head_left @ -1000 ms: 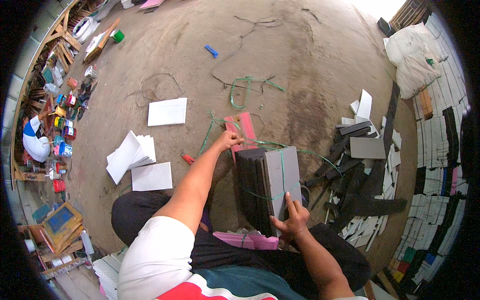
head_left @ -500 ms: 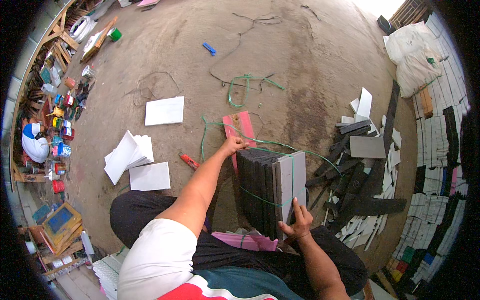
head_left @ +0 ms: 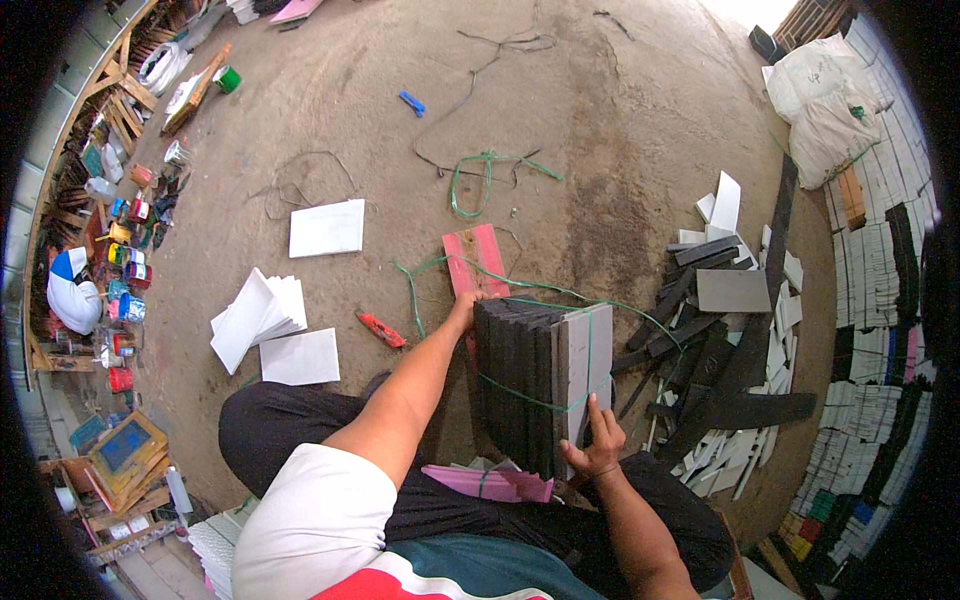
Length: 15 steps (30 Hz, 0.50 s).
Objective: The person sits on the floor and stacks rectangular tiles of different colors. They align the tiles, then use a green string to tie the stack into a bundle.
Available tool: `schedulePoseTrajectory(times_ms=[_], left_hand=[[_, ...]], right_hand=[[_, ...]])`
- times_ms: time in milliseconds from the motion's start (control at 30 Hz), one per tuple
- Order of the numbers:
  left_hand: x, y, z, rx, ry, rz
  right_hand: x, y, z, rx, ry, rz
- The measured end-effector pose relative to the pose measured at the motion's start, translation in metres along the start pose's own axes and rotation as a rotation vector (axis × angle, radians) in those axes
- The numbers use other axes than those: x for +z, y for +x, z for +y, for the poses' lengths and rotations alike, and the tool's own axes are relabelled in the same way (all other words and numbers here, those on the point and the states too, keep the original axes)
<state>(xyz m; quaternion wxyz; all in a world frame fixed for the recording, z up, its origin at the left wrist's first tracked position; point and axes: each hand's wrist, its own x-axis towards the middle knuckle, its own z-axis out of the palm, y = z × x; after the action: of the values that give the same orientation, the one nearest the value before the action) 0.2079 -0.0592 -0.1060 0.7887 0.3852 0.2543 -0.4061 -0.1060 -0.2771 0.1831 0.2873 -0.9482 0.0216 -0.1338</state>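
A thick stack of black sheets (head_left: 515, 385) with a grey face (head_left: 588, 365) stands upright before me, crossed by thin green string (head_left: 540, 403). My left hand (head_left: 466, 312) is at the stack's far left corner, beside the red-pink board (head_left: 475, 262); its fingertips are hidden there. Loose green string runs from near that hand across the top and off to the right. My right hand (head_left: 598, 445) rests against the lower grey face, index finger stretched up along it and thumb spread. Pink sheets (head_left: 490, 484) tied with string lie by my legs.
A red cutter (head_left: 381, 329) lies left of my left arm, near white sheets (head_left: 300, 357). Black and white offcuts (head_left: 715, 340) are heaped on the right. Beyond are a green string loop (head_left: 470, 188) and a blue object (head_left: 412, 103). Paint cans (head_left: 131, 307) line the left.
My left hand has moved slightly down and in behind the stack's corner, so its fingers no longer show. The loose string by it has shifted. My right hand stays nearly still.
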Motion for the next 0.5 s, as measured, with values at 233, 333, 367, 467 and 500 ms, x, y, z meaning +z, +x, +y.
schedulePoseTrajectory(times_ms=[233, 333, 367, 467, 500], left_hand=[[-0.034, -0.030, -0.041, 0.367, 0.854, 0.088], [0.045, -0.105, -0.047, 0.239, 0.468, 0.263], [0.046, -0.114, -0.046, 0.258, 0.423, 0.277], [0.049, -0.140, -0.042, 0.293, 0.533, 0.345], [0.051, -0.146, -0.040, 0.296, 0.596, 0.370]], right_hand=[[0.002, 0.004, 0.008, 0.113, 0.046, 0.002], [0.000, -0.012, 0.013, 0.198, 0.015, 0.013], [0.000, -0.009, 0.014, 0.193, 0.016, 0.010], [0.000, -0.007, 0.015, 0.188, 0.011, -0.030], [-0.001, -0.005, 0.013, 0.188, 0.004, -0.031]])
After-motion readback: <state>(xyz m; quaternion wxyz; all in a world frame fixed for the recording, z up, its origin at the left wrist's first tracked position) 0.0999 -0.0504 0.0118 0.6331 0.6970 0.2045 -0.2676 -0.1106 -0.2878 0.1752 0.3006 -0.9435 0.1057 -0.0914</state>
